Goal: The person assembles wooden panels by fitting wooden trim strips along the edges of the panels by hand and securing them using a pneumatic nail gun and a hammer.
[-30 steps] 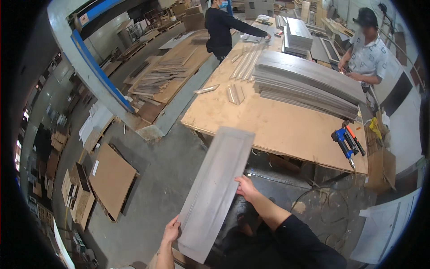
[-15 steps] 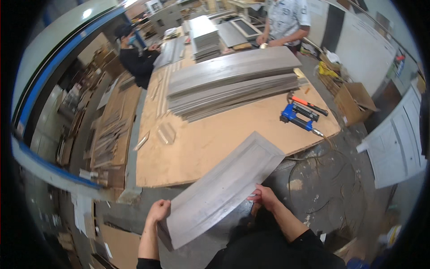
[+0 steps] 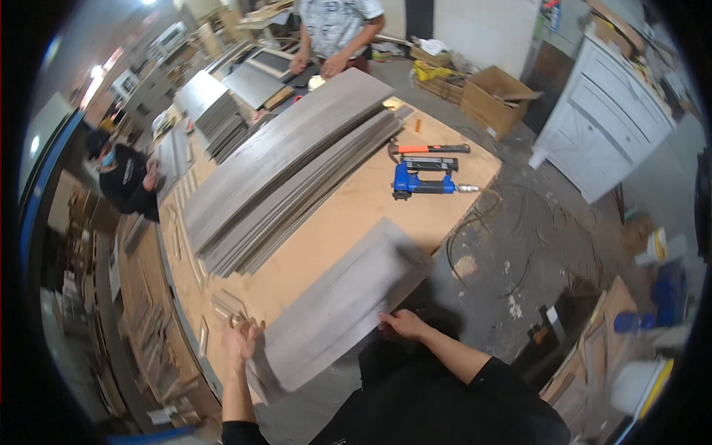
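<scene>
A long grey wood panel [image 3: 334, 308] with a recessed face lies slanted in front of me, its far part over the near edge of the worktable. My left hand [image 3: 241, 340] is at the panel's left end, fingers bent at its upper left corner, close to some small wood pieces [image 3: 228, 302]. With thumb on top, my right hand [image 3: 404, 325] grips the near long edge; its other fingers are partly hidden beneath. A dark shadow falls across the panel's right end.
Behind the panel, a stack of grey boards [image 3: 289, 170] covers much of the worktable [image 3: 356, 211]. A blue nail gun [image 3: 423, 182] with a hose and an orange-and-black hammer [image 3: 430, 149] lie at the right. Two co-workers stand beyond. A white cabinet [image 3: 601, 111] and cardboard box [image 3: 493, 100] stand rightward.
The view has turned to the right, so the table and tools appear further left. My left hand has shifted to the panel's upper left corner; my right hand still holds the near edge.
</scene>
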### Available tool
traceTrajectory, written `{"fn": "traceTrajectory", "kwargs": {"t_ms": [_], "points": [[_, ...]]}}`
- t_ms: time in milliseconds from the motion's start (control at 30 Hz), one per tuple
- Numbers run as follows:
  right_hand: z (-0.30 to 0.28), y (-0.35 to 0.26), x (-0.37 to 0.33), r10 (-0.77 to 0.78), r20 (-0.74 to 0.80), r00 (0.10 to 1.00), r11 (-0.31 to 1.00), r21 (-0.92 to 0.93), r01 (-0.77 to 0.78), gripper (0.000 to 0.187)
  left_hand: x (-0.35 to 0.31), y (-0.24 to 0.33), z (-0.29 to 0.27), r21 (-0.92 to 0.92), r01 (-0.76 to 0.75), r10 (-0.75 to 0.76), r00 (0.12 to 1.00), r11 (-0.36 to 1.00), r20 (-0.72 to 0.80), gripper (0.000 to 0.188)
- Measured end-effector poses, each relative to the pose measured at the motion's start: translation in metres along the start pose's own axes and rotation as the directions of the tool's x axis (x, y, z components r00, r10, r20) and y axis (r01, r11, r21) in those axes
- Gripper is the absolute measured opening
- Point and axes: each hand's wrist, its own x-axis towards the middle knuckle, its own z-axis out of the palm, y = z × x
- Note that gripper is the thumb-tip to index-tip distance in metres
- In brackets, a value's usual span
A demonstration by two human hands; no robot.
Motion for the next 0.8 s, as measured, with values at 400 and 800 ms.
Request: {"fn": "traceTrajectory", "kwargs": {"t_ms": [400, 800], "points": [[0.009, -0.030, -0.003, -0.271, -0.910, 0.312, 0.870, -0.093, 0.484, 0.069, 0.089, 0.326, 0.051, -0.401, -0.821, 0.849, 0.502, 0.407, -0.165, 0.030], [-0.003, -0.037, 0.004, -0.374, -0.897, 0.237, 0.838, -0.218, 0.500, 0.059, 0.099, 0.432, 0.114, -0.393, -0.864, 0.921, 0.377, 0.314, -0.094, 0.021]]}}
